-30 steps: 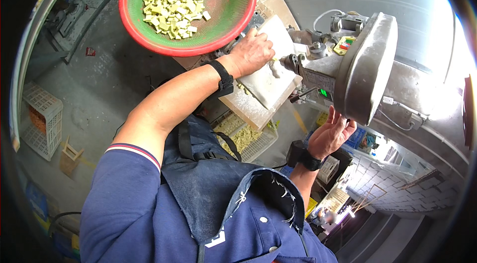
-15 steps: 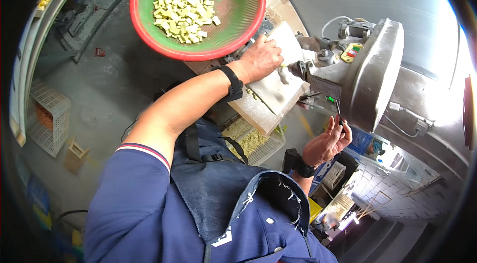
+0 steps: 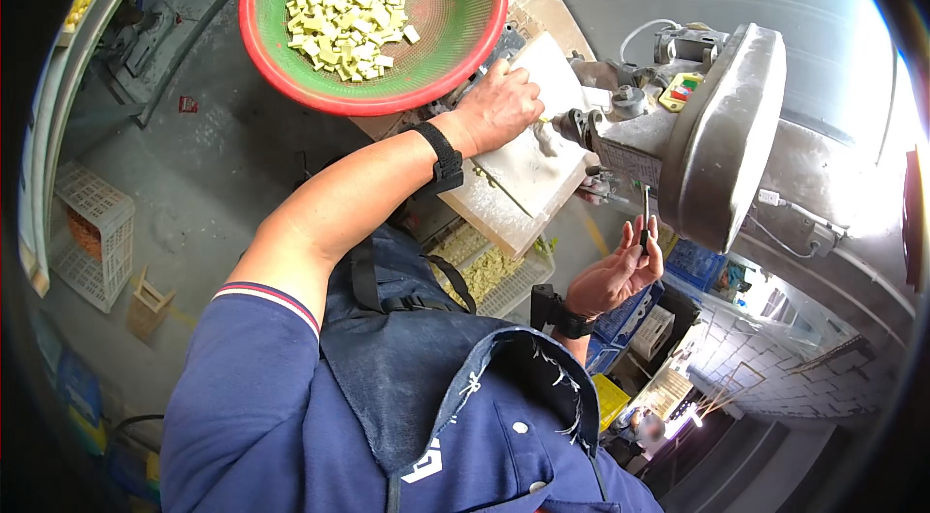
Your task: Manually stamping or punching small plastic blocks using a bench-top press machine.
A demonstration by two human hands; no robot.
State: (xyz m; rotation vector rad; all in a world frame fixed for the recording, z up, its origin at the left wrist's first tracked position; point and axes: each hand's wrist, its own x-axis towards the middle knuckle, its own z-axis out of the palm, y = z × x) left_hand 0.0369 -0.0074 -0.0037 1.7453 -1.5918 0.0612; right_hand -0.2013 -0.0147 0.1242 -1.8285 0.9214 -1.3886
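Observation:
My left hand (image 3: 499, 109) reaches over a pale board (image 3: 557, 169) beside a metal machine (image 3: 635, 140). Its fingers are curled closed, and a small yellow-green piece (image 3: 544, 122) shows at their tips, right by the machine's spindle (image 3: 579, 127). What lies inside the fist is hidden. Lower down, below the machine's rounded housing (image 3: 731, 140), my right hand (image 3: 620, 273) pinches a thin rod-like tool (image 3: 645, 217) upright, with a dark handle and a slim pale shaft. Beyond my left hand sits a red-rimmed green colander (image 3: 436, 53) holding many yellow-green pieces (image 3: 354, 24).
Under the board stands a white crate (image 3: 513, 292) of yellow-green bits (image 3: 480, 271). A white basket (image 3: 97, 232) and a small wooden stool (image 3: 148, 305) are on the floor at left. Blue crates (image 3: 697, 264) stand beyond my right hand. A grey wall backs the machine.
My right hand has moved slightly left and down, and the tool in it now stands more upright and in plainer view. My left hand stays by the spindle; the whole view has shifted slightly.

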